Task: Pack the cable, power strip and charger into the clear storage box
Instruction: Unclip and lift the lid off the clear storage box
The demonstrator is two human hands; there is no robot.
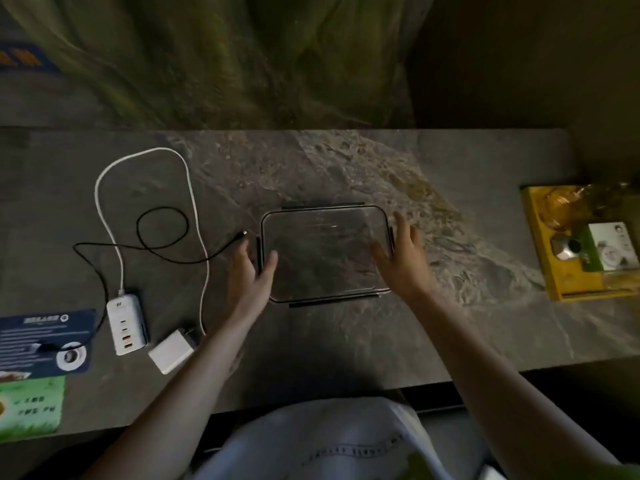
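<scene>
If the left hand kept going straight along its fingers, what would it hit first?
Most likely the plug end of the black cable, which lies just past the fingertips of the left hand, beside the clear storage box. The hand's height is unclear, so it might pass over it.

Bare forearms (194, 375) — pale grey garment (311, 439) with dotted stitching.

Looped cable (162, 208) just left of box (325, 206)

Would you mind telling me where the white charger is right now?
In the head view the charger lies at the near left of the table, just right of the power strip.
</scene>
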